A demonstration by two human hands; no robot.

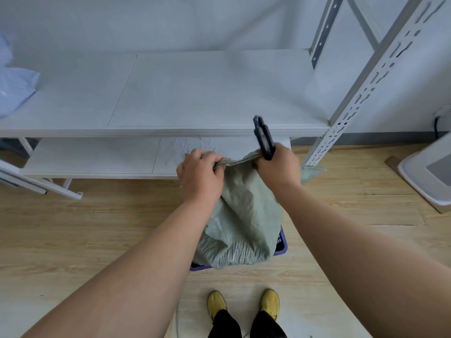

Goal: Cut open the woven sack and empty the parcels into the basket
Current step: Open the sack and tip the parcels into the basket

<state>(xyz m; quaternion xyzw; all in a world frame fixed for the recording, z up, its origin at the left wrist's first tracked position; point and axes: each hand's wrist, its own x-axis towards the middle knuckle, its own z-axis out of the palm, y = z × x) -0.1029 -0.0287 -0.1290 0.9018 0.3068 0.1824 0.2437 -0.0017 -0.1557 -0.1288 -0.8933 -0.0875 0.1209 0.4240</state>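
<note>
A pale green woven sack (244,215) hangs between my hands, its lower end resting in a blue-purple basket (282,250) on the floor. My left hand (199,174) grips the sack's bunched top edge on the left. My right hand (279,167) clutches the same edge on the right together with a dark cutter (263,136) that points up and away. The sack covers most of the basket, and no parcels show.
A white metal rack with two shelves (195,93) stands right behind the sack, its slotted post (341,123) at the right. Light blue bags (14,89) lie on the shelf's left end. A white bin (427,174) sits at right. My yellow shoes (244,303) are below the basket.
</note>
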